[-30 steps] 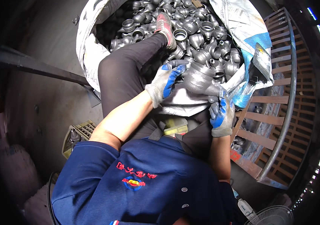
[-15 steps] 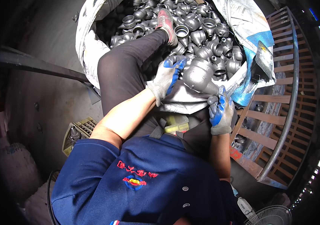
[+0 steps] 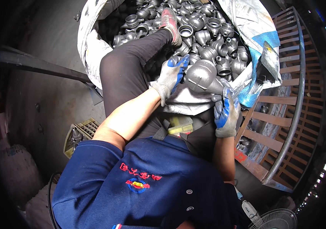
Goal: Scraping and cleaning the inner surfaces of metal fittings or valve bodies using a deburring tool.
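Because its narrow end points toward the person's right, the bulbous grey fitting (image 3: 201, 76) is gripped there by the right hand (image 3: 226, 110), whose gloved fingers are clamped on the tapered neck. By this hold the rounded body is left uncovered and turned upward, presumably so that its surface can be viewed without obstruction. The fitting is held in front of the torso, over the near lip of the bulk bag (image 3: 90, 45), where it can be supported with bent elbows and, it is judged, little reach.

The left hand (image 3: 170, 74) is positioned just beside the opposite side of the body, with its blue-coated fingers bent. Whether contact is made, or whether anything is pinched between those fingers, cannot be told; a steadying role is possible.

Loose fittings (image 3: 202, 37) of similar shape are piled in the bag at mixed angles, which suggests that they are stored in bulk rather than in order. The red shoe (image 3: 168, 23) is set among them, probably because the leg is braced there for balance. The slatted frame (image 3: 279, 100) is located at the right and the yellowish crate (image 3: 88, 129) at the left, both apparently placed within easy access of the seated position.
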A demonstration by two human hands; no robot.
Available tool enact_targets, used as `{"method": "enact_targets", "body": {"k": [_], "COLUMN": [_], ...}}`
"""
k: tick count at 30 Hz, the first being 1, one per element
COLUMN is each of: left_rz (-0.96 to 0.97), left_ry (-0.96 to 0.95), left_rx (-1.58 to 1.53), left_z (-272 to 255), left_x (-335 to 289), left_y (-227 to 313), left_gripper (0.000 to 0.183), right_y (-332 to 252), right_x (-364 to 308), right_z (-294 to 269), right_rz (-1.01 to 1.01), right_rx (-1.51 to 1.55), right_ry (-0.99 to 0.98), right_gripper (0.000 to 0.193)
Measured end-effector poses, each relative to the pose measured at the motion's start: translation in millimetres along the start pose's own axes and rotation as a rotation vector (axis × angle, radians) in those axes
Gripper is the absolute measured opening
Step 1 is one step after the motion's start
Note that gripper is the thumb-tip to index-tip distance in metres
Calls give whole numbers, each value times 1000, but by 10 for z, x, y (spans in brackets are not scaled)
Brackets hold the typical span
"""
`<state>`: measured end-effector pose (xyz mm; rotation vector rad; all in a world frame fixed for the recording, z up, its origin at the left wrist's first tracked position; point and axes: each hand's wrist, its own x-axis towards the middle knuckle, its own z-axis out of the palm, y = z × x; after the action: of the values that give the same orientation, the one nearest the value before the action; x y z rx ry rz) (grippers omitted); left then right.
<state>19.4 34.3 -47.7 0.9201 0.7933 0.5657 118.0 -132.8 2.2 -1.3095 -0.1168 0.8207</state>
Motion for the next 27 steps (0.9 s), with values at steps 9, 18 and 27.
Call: {"method": "enact_targets", "body": {"k": [9,18,27], "left_rz": [-19,22,213], "left_ry": [12,-114,-294], "left_rx": [30,81,88], "left_z": [-58,-15,-21], "left_x": [52,-40,-95], "left_y": [-53,95,219], "left_gripper": [33,41,37], "right_y": [81,275,228], "right_x": [47,179,153], "right_z": [-55,-281,-272], "right_rz": [9,66,64], "right_rx": [41,126,77], "right_ry": [-24,62,82], "right_gripper": [22,14,26]}}
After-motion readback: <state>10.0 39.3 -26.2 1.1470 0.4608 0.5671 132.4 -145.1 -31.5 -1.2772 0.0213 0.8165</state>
